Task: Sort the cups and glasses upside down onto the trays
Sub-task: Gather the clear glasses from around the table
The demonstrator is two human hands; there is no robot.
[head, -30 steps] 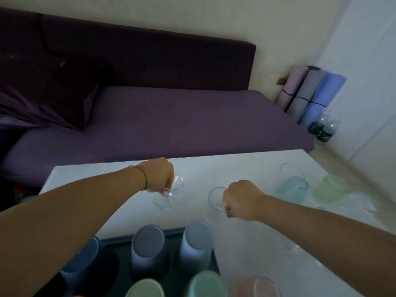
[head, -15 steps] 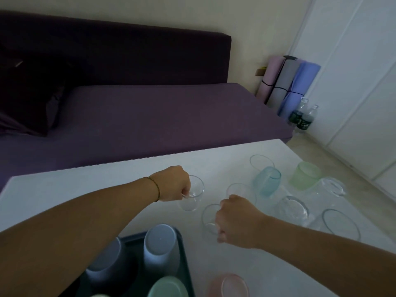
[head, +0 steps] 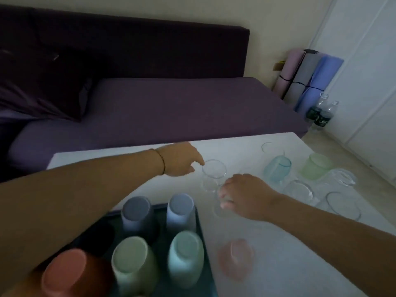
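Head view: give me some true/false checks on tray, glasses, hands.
1. The cups on the dark tray stand upside down. True.
2. The pink glass is on the tray. False: it stands on the white table, just right of the tray.
3. The right hand grips the nearer clear glass. True.
4. The left hand grips the blue glass. False: its fingers are stretched out at the rim of the farther clear glass; the blue glass stands apart, further right.
5. Glasses are left on the table off the tray. True.
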